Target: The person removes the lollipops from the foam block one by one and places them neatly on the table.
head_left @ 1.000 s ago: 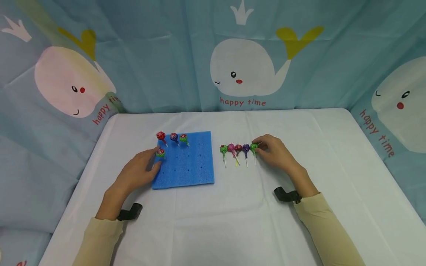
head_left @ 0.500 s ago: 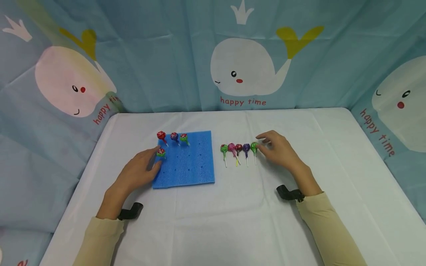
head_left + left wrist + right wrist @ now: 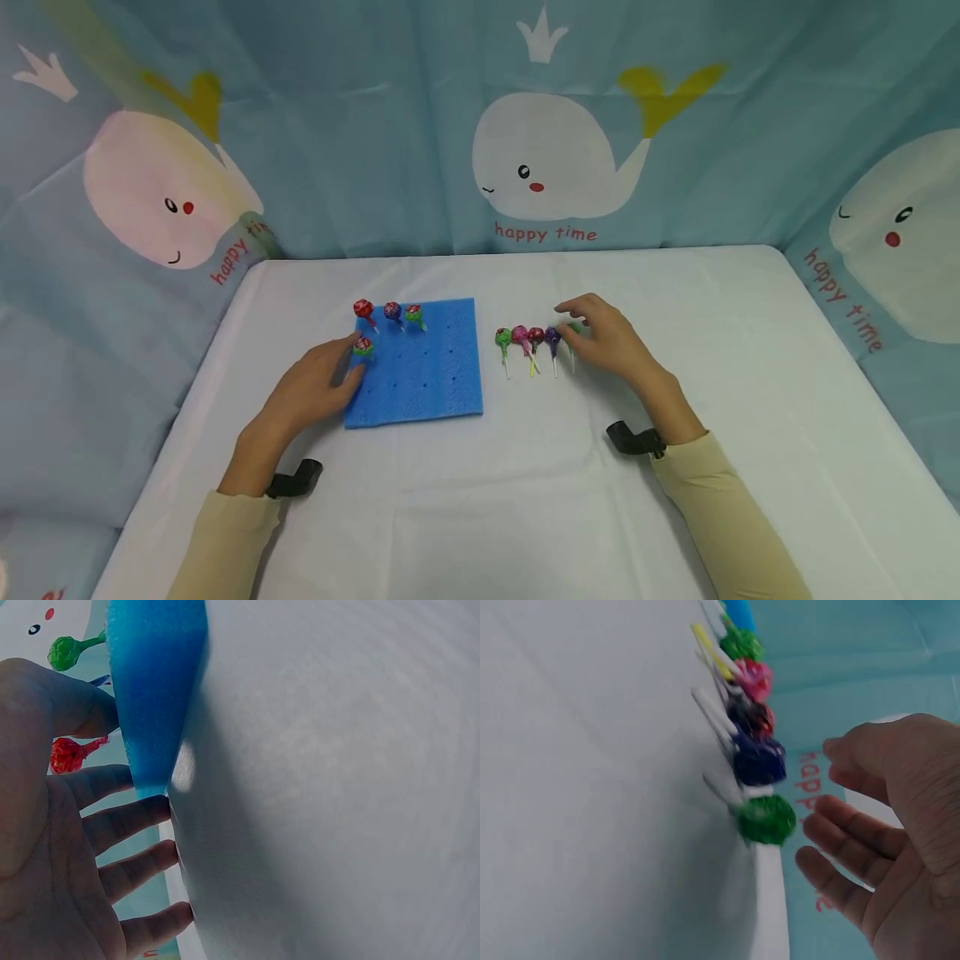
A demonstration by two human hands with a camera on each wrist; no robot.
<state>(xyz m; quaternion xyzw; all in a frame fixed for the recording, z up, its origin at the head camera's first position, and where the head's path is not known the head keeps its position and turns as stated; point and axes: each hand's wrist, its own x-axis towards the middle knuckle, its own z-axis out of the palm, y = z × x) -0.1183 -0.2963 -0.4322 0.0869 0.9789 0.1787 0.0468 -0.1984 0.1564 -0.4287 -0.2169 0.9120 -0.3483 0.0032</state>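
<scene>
My left hand [image 3: 311,383] rests along the left edge of a blue foam board [image 3: 408,404], its thumb and fingers spread and touching the edge. Standing in the board are a red lollipop [image 3: 363,308], a blue one [image 3: 392,311] and a green one [image 3: 415,313] at the back, with a green-and-red one [image 3: 363,346] in front. To the right, several lollipops lie in a row on the table. My right hand [image 3: 611,337] hovers with nothing held over the row's right end, near the purple lollipop [image 3: 760,761] and partly covering the green lollipop [image 3: 767,820].
Further left in the row lie a green lollipop [image 3: 503,337], a pink one [image 3: 521,335] and a dark red one [image 3: 536,336]. Small holes dot the foam board. A white cloth [image 3: 465,500] covers the table, and a whale-print curtain [image 3: 420,167] hangs behind it.
My right hand first drew back slightly right from the rightmost green lollipop, then moved left above it toward the purple one. My left hand stays on the board's edge.
</scene>
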